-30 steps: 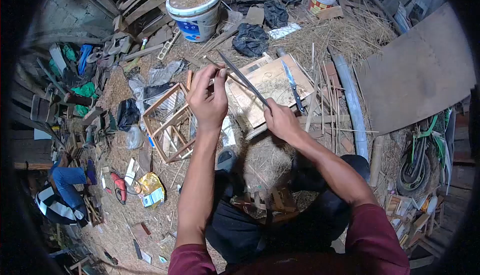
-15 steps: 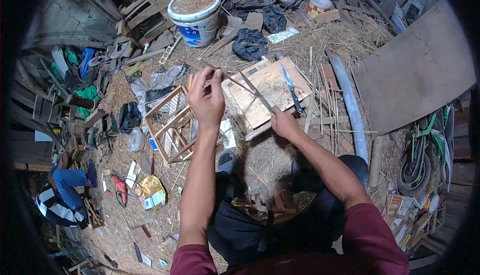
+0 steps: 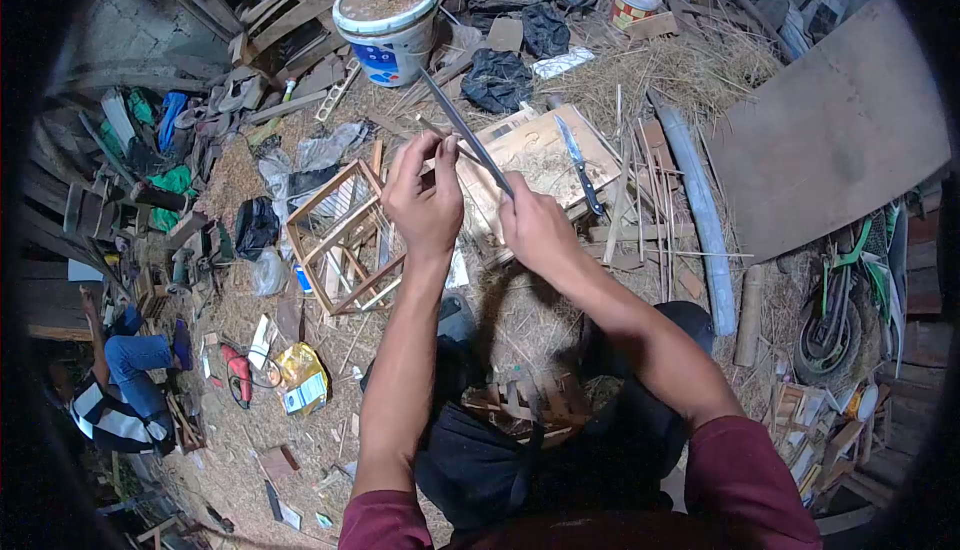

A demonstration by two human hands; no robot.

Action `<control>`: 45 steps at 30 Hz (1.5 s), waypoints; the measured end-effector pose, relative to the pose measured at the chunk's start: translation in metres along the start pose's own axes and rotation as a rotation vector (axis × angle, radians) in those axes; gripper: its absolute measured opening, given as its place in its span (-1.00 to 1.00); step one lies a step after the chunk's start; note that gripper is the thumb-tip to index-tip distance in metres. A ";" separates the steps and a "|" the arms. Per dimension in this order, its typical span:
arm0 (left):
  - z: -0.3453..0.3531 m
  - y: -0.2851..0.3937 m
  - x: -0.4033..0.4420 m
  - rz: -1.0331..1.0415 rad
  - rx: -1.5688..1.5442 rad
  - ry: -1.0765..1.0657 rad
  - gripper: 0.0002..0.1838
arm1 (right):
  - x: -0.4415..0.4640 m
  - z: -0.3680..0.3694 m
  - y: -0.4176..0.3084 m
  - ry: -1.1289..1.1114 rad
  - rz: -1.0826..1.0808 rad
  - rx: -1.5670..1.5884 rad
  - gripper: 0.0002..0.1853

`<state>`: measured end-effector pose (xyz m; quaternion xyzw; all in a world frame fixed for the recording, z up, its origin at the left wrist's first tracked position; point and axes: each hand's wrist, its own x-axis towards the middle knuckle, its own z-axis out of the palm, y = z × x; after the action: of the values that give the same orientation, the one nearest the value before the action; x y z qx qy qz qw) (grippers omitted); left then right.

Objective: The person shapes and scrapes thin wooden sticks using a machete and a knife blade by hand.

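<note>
My right hand (image 3: 540,225) is closed round the near end of a long knife (image 3: 465,132), its narrow grey blade pointing up and away to the left. Close beside it, my left hand (image 3: 425,195) is raised with thumb and fingers pinched on a thin wooden stick (image 3: 428,125), mostly hidden by the hand and blade. The blade passes just by my left fingertips; whether it touches the stick I cannot tell. Below the hands lies a wooden board (image 3: 530,155) strewn with shavings. A second knife (image 3: 577,165) with a black handle rests on its right side.
A slatted wooden frame (image 3: 330,240) stands left of the board. Thin sticks (image 3: 660,200) and a grey pipe (image 3: 695,210) lie to the right. A white bucket (image 3: 390,35) stands behind. A red power tool (image 3: 237,375) lies at lower left, near another person's leg (image 3: 145,365).
My right hand has moved left and up with the knife, bringing the blade past my left fingertips. My left hand has shifted slightly right and down, and the stick's long end no longer shows over the board.
</note>
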<state>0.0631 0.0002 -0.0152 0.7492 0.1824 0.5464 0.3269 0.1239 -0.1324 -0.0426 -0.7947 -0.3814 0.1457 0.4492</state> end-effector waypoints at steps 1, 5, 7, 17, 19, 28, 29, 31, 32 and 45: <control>-0.001 0.002 -0.001 -0.051 -0.032 -0.008 -0.85 | 0.001 0.001 0.004 -0.027 0.082 0.012 -0.74; -0.001 0.001 0.002 -0.115 -0.111 -0.020 -0.85 | 0.000 -0.001 0.001 0.102 -0.220 -0.014 -0.74; -0.003 -0.001 0.003 -0.031 -0.024 -0.047 -0.85 | -0.001 -0.002 0.011 0.048 -0.153 -0.079 -0.76; -0.003 0.004 0.006 -0.082 -0.039 -0.032 -0.87 | -0.002 0.007 0.072 -0.249 0.213 -0.218 -0.73; -0.005 0.001 0.011 -0.096 -0.094 -0.031 -0.88 | 0.002 0.008 0.073 -0.164 0.108 -0.254 -0.75; -0.001 -0.010 0.014 -0.161 -0.159 -0.071 -0.90 | -0.017 0.022 0.129 -0.160 0.237 -0.228 -0.75; -0.002 -0.012 0.015 -0.156 -0.117 -0.070 -0.90 | -0.018 0.021 0.125 -0.175 0.261 -0.239 -0.75; -0.010 -0.020 0.019 -0.152 -0.037 -0.073 -0.89 | -0.016 0.022 0.120 -0.185 0.278 -0.227 -0.76; -0.011 -0.032 0.018 -0.167 -0.060 -0.044 -0.88 | -0.013 0.024 0.122 -0.190 0.274 -0.230 -0.76; -0.018 -0.017 0.004 -0.119 -0.092 -0.144 -0.92 | -0.009 0.015 0.045 -0.018 -0.138 -0.042 -0.65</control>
<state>0.0489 0.0199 -0.0211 0.7585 0.1773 0.4786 0.4053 0.1307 -0.1436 -0.0894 -0.7744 -0.4422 0.1133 0.4380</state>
